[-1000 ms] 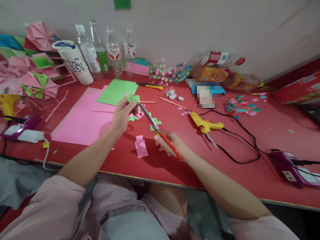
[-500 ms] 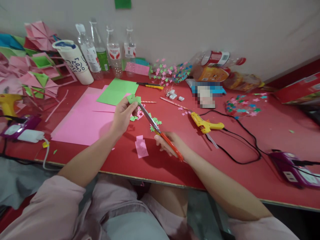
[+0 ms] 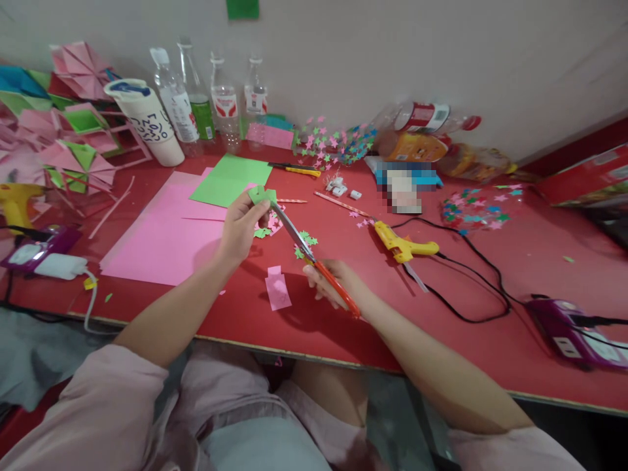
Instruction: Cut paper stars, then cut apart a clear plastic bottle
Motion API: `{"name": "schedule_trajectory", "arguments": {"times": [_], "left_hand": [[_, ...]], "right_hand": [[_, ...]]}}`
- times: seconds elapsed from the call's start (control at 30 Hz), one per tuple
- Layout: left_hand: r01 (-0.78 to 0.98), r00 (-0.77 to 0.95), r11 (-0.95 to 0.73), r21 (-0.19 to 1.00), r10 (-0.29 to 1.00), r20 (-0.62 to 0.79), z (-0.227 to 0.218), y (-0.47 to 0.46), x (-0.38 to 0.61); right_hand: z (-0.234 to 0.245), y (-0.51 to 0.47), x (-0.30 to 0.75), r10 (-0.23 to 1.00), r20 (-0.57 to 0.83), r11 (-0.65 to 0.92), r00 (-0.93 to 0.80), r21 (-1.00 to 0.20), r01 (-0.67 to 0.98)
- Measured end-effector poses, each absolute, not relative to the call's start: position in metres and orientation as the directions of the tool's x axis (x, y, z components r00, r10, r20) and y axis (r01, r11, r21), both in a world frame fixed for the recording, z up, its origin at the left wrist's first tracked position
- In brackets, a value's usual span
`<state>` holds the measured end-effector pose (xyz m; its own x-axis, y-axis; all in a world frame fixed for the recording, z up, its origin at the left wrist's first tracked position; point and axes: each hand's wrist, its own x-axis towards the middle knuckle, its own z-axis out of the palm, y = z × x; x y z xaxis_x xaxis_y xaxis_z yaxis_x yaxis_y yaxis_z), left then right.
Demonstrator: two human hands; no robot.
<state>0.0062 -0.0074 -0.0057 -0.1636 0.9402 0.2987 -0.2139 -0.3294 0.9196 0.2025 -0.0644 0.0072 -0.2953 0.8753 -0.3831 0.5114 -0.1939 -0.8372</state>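
Between the fingers and thumb of my left hand [image 3: 240, 226] is a small piece of green paper [image 3: 263, 195], held above the table. My right hand [image 3: 338, 284] is closed on the orange handles of a pair of scissors [image 3: 314, 257]. The blades point up and left, and their tips meet the green paper by my left thumb. Below the hands lie small green paper stars [image 3: 305, 242] and a cut piece of pink paper [image 3: 278, 290]. Left of my left hand are a green sheet [image 3: 230, 178] and large pink sheets [image 3: 157, 242].
A yellow glue gun [image 3: 405, 245] with a black cord lies at right, near a purple power strip [image 3: 574, 330]. Plastic bottles [image 3: 226, 108] and a white tumbler [image 3: 150, 124] stand along the wall. A yellow-handled cutter [image 3: 299, 170] lies behind. Folded paper shapes [image 3: 78, 72] fill the far left.
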Motion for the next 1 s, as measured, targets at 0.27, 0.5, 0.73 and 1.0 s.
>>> {"name": "schedule_trajectory", "arguments": {"times": [0.27,0.5,0.73,1.0], "left_hand": [[-0.22,-0.129,-0.326,0.919,0.944,0.304,-0.0067,-0.0083,0.0075],[-0.228,-0.135,-0.325,0.918,0.944,0.301,-0.0065,-0.0084,0.0081],[-0.258,-0.13,-0.332,0.907,0.942,0.308,-0.0057,-0.0078,0.0083],[-0.258,-0.137,-0.331,0.908,0.943,0.304,-0.0061,-0.0075,0.0086]], "right_hand": [[0.0048,-0.0632,0.2066,0.874,-0.336,-0.125,-0.352,-0.854,0.505],[0.0051,-0.0633,0.2048,0.87,-0.359,-0.161,-0.339,-0.856,0.492],[0.0085,-0.0639,0.2036,0.873,-0.36,-0.148,-0.328,-0.838,0.526],[0.0045,-0.0632,0.205,0.871,-0.365,-0.157,-0.329,-0.841,0.517]]}}
